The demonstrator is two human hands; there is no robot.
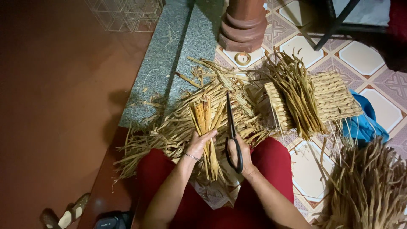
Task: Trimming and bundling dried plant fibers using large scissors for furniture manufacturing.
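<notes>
Gripping a small bundle of dried straw strips (204,123), the left hand (199,142) is clenched round its lower part, so the upper ends stand up and fan out where blades could meet them; the right hand (237,152), just beside it, is closed through the loops of black scissors (232,131), blades shut or nearly so and pointing away from the body, close to the bundle's right side; both hands work over the lap, so offcuts drop onto the loose straw heap (178,127) spread just beyond them; further out to the right lies a woven mat (335,95) with a sheaf of strips (296,95) across it, within reach but apart from the cutting.
</notes>
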